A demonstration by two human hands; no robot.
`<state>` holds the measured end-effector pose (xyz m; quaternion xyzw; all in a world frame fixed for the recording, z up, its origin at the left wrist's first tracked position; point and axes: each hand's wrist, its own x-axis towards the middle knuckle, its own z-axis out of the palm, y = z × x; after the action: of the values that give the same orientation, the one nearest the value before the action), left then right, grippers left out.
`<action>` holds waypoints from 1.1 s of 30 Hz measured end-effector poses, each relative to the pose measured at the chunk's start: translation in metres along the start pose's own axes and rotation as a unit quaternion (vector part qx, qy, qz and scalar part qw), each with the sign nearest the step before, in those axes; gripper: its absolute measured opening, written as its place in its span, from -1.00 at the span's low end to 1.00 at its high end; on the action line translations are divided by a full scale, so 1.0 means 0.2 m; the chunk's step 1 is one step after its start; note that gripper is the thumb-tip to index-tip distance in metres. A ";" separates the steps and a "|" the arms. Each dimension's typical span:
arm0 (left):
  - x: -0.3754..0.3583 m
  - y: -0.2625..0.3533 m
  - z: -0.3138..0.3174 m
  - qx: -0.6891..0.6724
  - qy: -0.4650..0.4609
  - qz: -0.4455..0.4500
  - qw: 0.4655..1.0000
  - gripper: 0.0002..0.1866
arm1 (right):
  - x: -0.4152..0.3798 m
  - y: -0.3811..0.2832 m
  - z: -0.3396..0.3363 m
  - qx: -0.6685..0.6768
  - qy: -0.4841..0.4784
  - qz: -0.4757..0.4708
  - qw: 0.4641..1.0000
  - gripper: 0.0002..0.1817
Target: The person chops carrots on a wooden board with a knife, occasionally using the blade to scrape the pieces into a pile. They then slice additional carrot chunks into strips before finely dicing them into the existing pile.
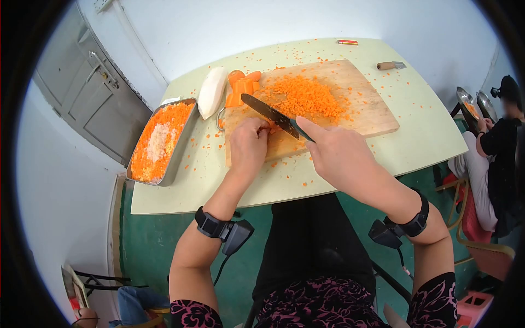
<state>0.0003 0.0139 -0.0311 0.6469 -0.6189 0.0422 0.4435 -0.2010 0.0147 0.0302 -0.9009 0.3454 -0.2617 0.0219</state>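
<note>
My right hand is wrapped round the dark handle of a kitchen knife, whose broad blade slants up to the left over the wooden cutting board. My left hand has its fingers curled on the board's near left part, close to the blade, pressing on orange carrot that is mostly hidden by the fingers and the knife. Beyond the blade lies a heap of finely diced carrot. Larger carrot pieces are piled at the board's far left corner.
A peeled white radish lies left of the board. Beside it, a metal tray holds chopped carrot and pale bits. A wooden-handled tool and a small red packet are at the back. Another person sits at the right.
</note>
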 end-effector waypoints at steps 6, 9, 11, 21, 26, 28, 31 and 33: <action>0.01 -0.01 0.00 0.031 0.004 0.051 0.998 -0.95 | 0.01 -0.02 -0.03 0.029 0.002 0.010 1.000 -0.57; 0.01 0.01 0.00 0.003 0.003 0.056 0.998 -0.94 | 0.01 -0.03 0.00 -0.001 -0.025 0.012 1.000 -0.57; 0.01 0.02 -0.01 0.018 0.005 0.058 0.998 -0.94 | 0.03 -0.03 -0.03 0.005 -0.018 0.019 1.000 -0.57; 0.00 -0.01 0.00 0.007 0.006 0.026 1.000 -0.93 | 0.02 -0.02 -0.05 0.051 0.003 0.017 0.999 -0.59; 0.00 -0.04 0.00 0.049 0.019 0.111 0.992 -0.94 | -0.01 -0.03 0.00 -0.001 -0.031 0.018 0.999 -0.58; 0.01 -0.04 0.00 0.058 0.018 0.117 0.991 -0.93 | 0.02 -0.02 -0.03 0.015 -0.031 0.023 0.999 -0.56; -0.01 -0.01 0.00 0.038 0.010 0.063 0.997 -0.93 | 0.03 -0.04 -0.05 0.059 -0.004 0.034 0.998 -0.57; -0.01 0.01 0.00 0.020 0.003 0.029 0.999 -0.93 | 0.03 -0.05 -0.04 0.055 -0.013 0.039 0.998 -0.58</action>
<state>-0.0023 0.0156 -0.0305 0.6374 -0.6354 0.0693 0.4304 -0.1957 0.0203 0.0424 -0.8877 0.3649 -0.2672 0.0864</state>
